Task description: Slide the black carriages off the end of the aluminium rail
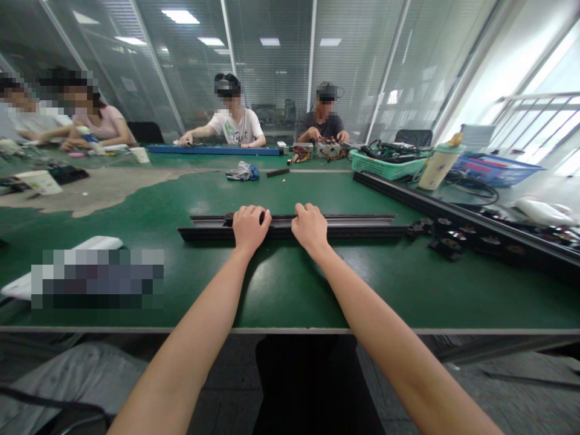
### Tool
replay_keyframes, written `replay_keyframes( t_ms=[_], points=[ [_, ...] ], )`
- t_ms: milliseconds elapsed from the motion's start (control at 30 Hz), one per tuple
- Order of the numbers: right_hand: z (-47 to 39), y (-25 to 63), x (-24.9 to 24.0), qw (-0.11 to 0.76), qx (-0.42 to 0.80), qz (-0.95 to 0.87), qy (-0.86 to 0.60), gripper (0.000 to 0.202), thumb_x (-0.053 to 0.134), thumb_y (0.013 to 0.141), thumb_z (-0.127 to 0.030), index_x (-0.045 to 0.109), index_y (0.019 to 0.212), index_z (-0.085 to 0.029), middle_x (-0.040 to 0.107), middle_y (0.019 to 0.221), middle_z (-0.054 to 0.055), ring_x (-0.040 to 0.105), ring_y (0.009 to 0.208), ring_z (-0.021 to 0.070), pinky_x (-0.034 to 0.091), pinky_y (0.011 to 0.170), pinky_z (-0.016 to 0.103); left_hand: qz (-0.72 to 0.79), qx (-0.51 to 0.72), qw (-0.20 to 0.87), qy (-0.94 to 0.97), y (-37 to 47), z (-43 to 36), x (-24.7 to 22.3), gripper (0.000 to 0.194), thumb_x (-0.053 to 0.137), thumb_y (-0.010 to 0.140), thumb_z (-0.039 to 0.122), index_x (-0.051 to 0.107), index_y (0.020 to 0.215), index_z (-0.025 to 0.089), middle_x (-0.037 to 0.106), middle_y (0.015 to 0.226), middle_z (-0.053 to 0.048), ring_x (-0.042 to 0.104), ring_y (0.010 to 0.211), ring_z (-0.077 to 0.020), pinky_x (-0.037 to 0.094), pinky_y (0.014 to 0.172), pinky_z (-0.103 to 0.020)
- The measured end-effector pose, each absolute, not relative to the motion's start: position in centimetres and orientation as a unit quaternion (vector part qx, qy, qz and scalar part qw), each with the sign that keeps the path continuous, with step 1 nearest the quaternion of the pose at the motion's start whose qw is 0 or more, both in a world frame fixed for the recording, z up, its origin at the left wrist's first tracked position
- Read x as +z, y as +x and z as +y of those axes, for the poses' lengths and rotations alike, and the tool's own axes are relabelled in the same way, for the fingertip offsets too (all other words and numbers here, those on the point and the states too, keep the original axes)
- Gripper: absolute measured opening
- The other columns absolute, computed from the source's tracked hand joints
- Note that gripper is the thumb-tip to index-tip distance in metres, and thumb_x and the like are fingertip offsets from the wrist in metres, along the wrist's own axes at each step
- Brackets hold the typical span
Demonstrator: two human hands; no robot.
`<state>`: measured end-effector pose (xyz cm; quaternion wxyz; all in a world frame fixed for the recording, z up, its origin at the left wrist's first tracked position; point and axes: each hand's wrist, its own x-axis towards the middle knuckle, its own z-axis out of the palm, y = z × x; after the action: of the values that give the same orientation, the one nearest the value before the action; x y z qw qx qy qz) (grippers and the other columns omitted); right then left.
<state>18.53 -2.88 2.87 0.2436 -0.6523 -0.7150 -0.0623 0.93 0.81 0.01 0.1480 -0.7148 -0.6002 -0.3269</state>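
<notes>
Black rail (281, 231), on desk (290, 293): probably stiff, light, slick; best held along both long edges. Left hand (249, 228), right hand (310, 227): fingers curled over its midsection.

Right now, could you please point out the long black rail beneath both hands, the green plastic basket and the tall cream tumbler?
Long black rail (280, 232): head view, near wall.
Green plastic basket (385, 167): head view, near side wall.
Tall cream tumbler (438, 171): head view, middle of body.

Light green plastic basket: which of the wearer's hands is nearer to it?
Right. The right hand is below and left of the basket in the picture; the left hand is farther left.
</notes>
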Motion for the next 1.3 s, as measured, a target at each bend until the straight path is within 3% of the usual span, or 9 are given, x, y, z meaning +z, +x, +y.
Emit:
replay_keyframes(
  t_ms=[233,500,1300],
  points=[
    [-2.73,18.77,2.69,0.238,-0.059,-0.718,-0.651,0.035,0.045,0.104,-0.014,0.071,0.127,-0.019,0.069,0.126,0.016,0.061,0.117,0.0288,0.05,0.095,0.037,-0.599,-0.329,0.152,-0.714,0.88,0.97,-0.14,0.034,0.046,0.107,0.037,0.076,0.1,0.023,0.079,0.111,-0.014,0.064,0.111,-0.0348,0.047,0.097,-0.049],
    [-2.3,18.86,2.21,0.23,-0.072,-0.715,-0.656,0.03,0.048,0.107,-0.017,0.075,0.118,-0.017,0.068,0.126,0.016,0.061,0.118,0.0284,0.051,0.097,0.036,-0.606,-0.32,0.146,-0.714,0.93,0.9,0.01,0.035,0.046,0.108,0.037,0.076,0.101,0.022,0.079,0.113,-0.014,0.065,0.114,-0.035,0.047,0.097,-0.048],
    [-2.28,18.82,2.13,0.231,-0.072,-0.696,-0.676,0.032,0.046,0.107,-0.014,0.074,0.121,-0.016,0.066,0.129,0.017,0.056,0.121,0.0292,0.051,0.094,0.037,-0.601,-0.331,0.142,-0.713,0.86,1.0,-0.1,0.033,0.047,0.107,0.036,0.076,0.1,0.022,0.079,0.111,-0.014,0.064,0.112,-0.0348,0.047,0.097,-0.048]
  ],
)
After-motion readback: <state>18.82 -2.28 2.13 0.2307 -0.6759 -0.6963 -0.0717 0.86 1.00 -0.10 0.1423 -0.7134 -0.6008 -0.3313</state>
